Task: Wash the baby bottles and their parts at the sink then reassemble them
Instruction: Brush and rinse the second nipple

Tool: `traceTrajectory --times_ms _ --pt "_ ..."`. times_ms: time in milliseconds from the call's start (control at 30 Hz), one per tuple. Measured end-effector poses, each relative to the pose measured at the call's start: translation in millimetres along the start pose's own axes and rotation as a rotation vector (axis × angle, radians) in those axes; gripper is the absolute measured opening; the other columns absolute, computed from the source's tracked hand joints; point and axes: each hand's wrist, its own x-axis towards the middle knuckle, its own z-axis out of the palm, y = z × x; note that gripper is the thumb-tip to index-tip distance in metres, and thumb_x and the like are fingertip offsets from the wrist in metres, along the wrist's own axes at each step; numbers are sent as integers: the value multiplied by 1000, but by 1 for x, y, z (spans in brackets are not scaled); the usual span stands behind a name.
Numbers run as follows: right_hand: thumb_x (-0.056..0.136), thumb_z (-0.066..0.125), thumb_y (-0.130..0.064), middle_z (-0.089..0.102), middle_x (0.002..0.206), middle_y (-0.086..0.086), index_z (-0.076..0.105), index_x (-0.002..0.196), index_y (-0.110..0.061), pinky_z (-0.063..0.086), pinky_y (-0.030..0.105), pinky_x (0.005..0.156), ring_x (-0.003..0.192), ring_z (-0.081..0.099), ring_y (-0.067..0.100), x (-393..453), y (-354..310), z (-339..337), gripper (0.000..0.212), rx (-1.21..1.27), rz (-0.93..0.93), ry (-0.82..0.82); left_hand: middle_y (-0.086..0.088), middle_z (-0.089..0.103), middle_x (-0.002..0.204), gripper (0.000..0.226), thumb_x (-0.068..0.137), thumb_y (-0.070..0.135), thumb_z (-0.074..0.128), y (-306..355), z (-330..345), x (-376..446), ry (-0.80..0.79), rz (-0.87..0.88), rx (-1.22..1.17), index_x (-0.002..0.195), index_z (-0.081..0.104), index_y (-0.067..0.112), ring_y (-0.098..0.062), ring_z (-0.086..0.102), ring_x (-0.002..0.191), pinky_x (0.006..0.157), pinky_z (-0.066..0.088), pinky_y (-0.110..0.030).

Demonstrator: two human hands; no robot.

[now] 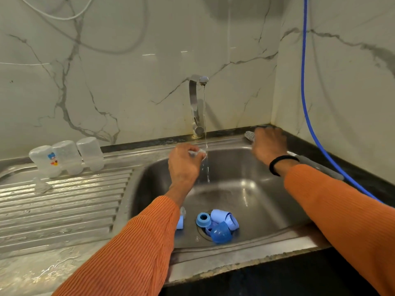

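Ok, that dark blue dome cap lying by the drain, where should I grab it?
Pinch the dark blue dome cap across its rounded sides from above. It lies on the other blue parts over the sink drain, dome towards the camera, nothing covering it.

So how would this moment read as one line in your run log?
stage: rinsing | left hand: holds clear teat under tap stream | right hand: on bottle brush | three bottles: upside down on drainboard | blue parts: in sink
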Motion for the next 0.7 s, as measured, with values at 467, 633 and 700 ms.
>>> traceTrajectory --times_ms 467,633,700 --pt "98 61 -24 65 93 9 70 119 -15 53 37 73 81 64 28 -14 4 -37 25 111 -196 -164 -15 73 98 21 102 8 55 7 -56 -13 -141 -916 -951 120 66 4 -25 72 87 80 60 -36" --pt "100 62 -36 68 98 -8 59 124 -35 48 34 79 91 57 14 -64 -37 -52 25 227 -668 -234 -15 73 112 28 104 14 56 -9 -74 -10 -15 -950 -1103 130 63 5 -24 71 91 80 60 -35" --pt "102 58 -34 67 97 -6 60 119 -31 50 36 75 85 57 15 -73 -51 -49 18 243 -725 -140 -14 73 112 28 101 19 64 -11 -76 -7 8 -949 -1130 126 65 7 -23 72 90 77 60 -33"
